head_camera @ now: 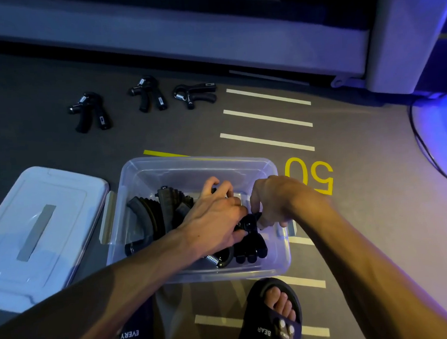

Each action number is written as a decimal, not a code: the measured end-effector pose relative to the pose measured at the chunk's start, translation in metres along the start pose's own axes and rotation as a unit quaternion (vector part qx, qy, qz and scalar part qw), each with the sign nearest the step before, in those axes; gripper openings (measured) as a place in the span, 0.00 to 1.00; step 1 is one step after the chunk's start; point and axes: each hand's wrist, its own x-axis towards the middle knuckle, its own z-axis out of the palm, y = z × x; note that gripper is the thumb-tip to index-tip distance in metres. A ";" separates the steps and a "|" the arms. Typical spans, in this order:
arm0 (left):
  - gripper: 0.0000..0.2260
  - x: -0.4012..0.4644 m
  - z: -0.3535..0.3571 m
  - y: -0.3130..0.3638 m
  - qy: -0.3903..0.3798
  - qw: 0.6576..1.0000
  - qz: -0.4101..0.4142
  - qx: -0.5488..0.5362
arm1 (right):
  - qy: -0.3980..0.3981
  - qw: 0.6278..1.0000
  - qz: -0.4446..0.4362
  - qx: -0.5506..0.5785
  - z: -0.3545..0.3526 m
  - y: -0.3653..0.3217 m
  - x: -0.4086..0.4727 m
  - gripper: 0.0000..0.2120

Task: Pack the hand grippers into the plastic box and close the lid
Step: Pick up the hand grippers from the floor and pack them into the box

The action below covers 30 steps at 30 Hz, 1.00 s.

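A clear plastic box [265, 165] stands on the floor in front of me, with several black hand grippers [165, 210] piled inside. Both my hands are down in the box. My left hand [216, 215] lies over the pile with its fingers curled round a gripper. My right hand [275, 200] pinches the top of a black gripper [251, 240] that stands near the box's front right corner. Three more hand grippers lie on the floor beyond the box: one at the left [90, 111], one in the middle [147, 93], one at the right [196, 95]. The white lid [40, 228] lies flat to the left of the box.
My sandalled right foot [272, 313] is just in front of the box. White stripes and a yellow "50" [309, 174] mark the grey floor. A white bench or frame [186, 42] runs along the back. Black cables [421, 140] curve at the right.
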 end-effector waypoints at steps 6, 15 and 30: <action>0.18 0.001 -0.001 0.001 0.002 1.000 0.001 -0.007 | 0.019 0.999 0.004 -0.036 0.008 -0.004 0.002 0.27; 0.19 0.003 0.000 0.001 -0.007 1.000 0.003 -0.009 | 0.057 0.997 -0.006 -0.055 0.018 -0.004 0.005 0.23; 0.21 0.007 0.003 -0.001 -0.004 0.999 0.001 -0.043 | 0.032 0.995 -0.041 -0.087 0.016 -0.002 0.012 0.17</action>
